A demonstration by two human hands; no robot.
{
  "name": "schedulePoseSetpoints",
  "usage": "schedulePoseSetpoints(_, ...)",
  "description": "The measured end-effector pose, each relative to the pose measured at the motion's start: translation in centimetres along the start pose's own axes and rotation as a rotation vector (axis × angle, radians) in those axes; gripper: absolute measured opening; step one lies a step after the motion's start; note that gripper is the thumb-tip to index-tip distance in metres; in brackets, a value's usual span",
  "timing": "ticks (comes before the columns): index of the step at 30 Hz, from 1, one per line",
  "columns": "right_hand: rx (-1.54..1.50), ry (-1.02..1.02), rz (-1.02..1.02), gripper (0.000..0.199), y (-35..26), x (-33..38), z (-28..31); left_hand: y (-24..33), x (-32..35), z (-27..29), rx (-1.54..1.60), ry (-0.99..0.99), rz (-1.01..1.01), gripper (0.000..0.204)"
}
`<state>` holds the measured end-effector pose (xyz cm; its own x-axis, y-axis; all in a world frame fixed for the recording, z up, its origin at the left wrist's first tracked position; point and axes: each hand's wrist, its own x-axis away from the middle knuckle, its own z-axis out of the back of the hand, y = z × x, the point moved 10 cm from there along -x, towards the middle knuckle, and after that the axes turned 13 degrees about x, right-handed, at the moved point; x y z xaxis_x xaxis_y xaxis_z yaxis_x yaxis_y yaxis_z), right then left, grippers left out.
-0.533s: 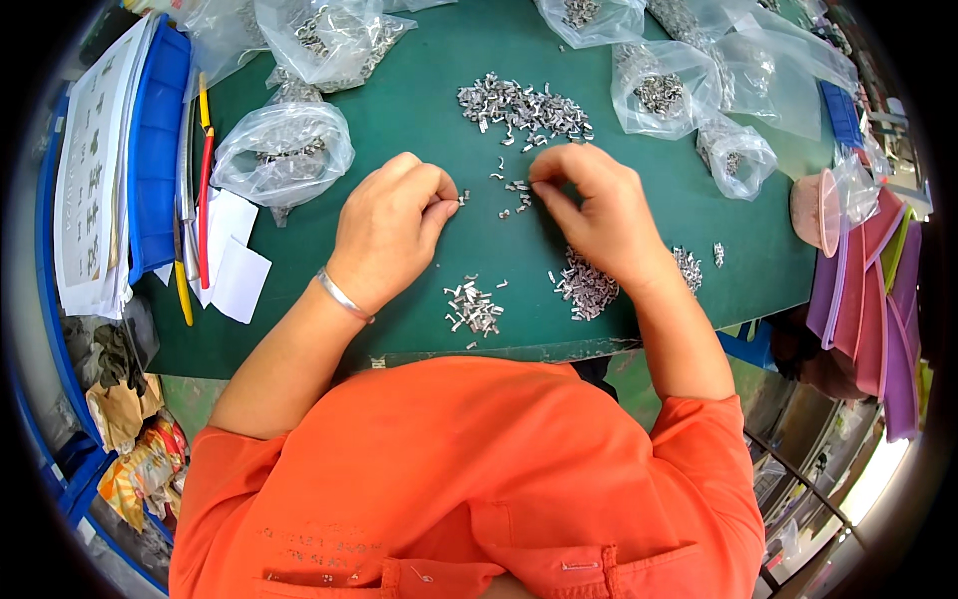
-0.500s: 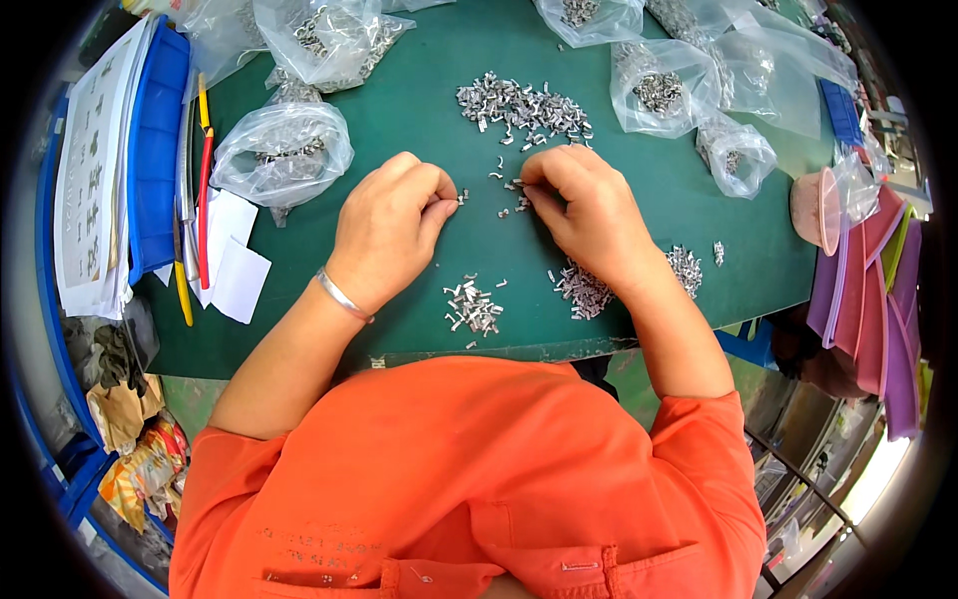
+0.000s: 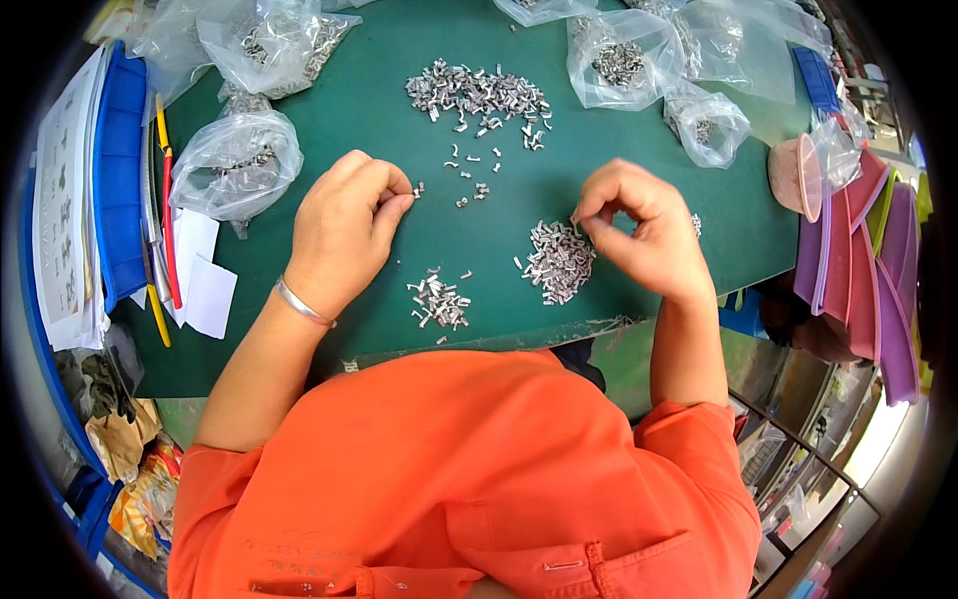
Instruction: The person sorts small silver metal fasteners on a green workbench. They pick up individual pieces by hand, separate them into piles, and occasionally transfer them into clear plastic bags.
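Observation:
My left hand (image 3: 344, 230) is pinched over the green table, and a small grey metal piece (image 3: 418, 190) shows at its thumb and fingertip. My right hand (image 3: 644, 235) is also in a pinch, beside the near right pile of metal pieces (image 3: 557, 264); its fingertips hold a tiny bit of metal that I can only partly see. A few loose metal pieces (image 3: 482, 190) lie between the hands. Beyond them spreads a larger heap of similar pieces (image 3: 477, 92). A smaller pile (image 3: 437, 301) sits near the table's front edge, closer to my left forearm.
Clear plastic bags of metal parts (image 3: 237, 165) stand at the left and along the back, with another bag (image 3: 709, 125) at the right. A blue bin (image 3: 122, 180), red-and-yellow handles (image 3: 168, 220) and white papers (image 3: 211, 297) line the left. A pink cup (image 3: 795, 178) stands at the right edge.
My right hand has moved right and toward me, from the loose pieces to the near right pile, uncovering it. My left hand keeps its pinch. The whole view has shifted slightly.

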<state>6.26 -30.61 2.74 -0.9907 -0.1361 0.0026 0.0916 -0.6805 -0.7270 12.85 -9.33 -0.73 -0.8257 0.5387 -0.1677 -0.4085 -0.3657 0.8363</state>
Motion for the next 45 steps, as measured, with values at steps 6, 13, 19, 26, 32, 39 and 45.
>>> schedulePoseSetpoints(6,0.223,0.194,-0.037,0.028,0.4,1.8,0.5,0.0,0.0,-0.1,0.021,0.011,0.026,0.009)
schedulePoseSetpoints(13,0.252,0.235,0.031,0.024,0.3,1.1,-0.8,0.1,0.0,-0.1,-0.003,-0.011,0.011,0.008)
schedulePoseSetpoints(19,0.347,0.374,0.173,0.02,-0.7,-2.4,-1.1,0.2,-0.1,-0.1,0.038,0.014,0.025,0.009)
schedulePoseSetpoints(26,0.206,0.318,0.008,0.018,0.5,-2.0,-1.5,0.1,0.0,0.0,-0.012,-0.006,0.004,0.009)
schedulePoseSetpoints(32,0.345,0.289,0.089,0.016,-0.4,-1.4,-1.9,0.4,-0.2,-0.2,0.023,-0.013,0.0,0.009)
schedulePoseSetpoints(39,0.318,0.155,-0.33,0.014,5.0,4.9,6.0,0.1,-0.1,-0.3,0.021,-0.023,0.037,0.008)
schedulePoseSetpoints(45,0.42,0.211,-0.195,0.018,3.6,4.2,5.5,0.4,-0.1,-0.1,0.043,-0.019,0.021,0.008)
